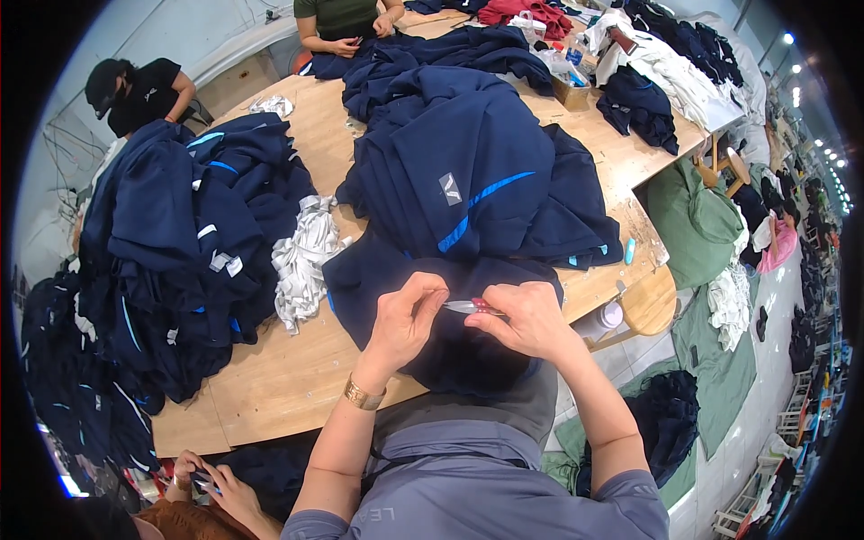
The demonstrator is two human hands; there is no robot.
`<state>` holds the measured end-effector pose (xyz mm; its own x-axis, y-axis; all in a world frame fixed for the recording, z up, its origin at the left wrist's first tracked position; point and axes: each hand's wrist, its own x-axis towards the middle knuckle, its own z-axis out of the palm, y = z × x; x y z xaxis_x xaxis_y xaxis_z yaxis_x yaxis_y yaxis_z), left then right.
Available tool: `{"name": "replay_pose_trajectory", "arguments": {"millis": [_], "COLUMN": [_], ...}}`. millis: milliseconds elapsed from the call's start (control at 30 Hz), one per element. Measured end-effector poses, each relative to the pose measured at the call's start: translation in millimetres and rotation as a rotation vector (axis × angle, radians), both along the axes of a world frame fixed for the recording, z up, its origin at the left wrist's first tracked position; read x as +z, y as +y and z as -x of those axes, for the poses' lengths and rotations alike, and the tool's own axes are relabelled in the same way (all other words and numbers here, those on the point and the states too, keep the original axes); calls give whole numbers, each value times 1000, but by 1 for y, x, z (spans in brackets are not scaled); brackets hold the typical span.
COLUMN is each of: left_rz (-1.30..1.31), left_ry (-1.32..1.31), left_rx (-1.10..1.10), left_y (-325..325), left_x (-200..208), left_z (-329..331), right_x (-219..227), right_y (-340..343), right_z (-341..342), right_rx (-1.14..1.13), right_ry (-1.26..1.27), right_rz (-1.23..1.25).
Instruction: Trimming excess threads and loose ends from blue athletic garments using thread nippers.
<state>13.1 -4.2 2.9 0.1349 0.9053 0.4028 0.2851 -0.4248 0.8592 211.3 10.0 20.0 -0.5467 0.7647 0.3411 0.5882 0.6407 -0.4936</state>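
Observation:
My right hand point(529, 317) is closed around a pair of thread snips point(481, 306) with red handles, the blades pointing left. Thumb and fingers of my left hand point(401, 315) are pinched together at the blade tips; whatever they hold is too small to make out. Below both hands a dark navy garment point(360, 270) lies over the table edge and hangs toward my lap. Just beyond it rises a heap of navy garments point(396, 166) with a bright blue stripe and a grey patch.
Another navy garment pile point(162, 225) and a bundle of white fabric strips point(306, 256) lie on the wooden table point(279, 387) at left. A turquoise tool point(629, 251) rests near the right edge, by a wooden stool point(650, 303). Co-workers' hands point(346, 47) show across and at lower left.

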Motion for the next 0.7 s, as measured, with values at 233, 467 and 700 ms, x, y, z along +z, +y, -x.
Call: {"name": "replay_pose_trajectory", "arguments": {"millis": [233,467,700], "left_rz": [-19,161,-83], "left_ry": [-31,-409,226], "left_rx": [18,-27,127], "left_y": [1,2,3], "left_x": [-8,-10,3], "left_z": [2,4,16], "right_x": [-6,-35,-48], "right_y": [3,10,8], "right_z": [-4,-10,6], "right_rx": [-9,3,-342], "right_ry": [130,575,526], "right_rz": [93,730,99]}}
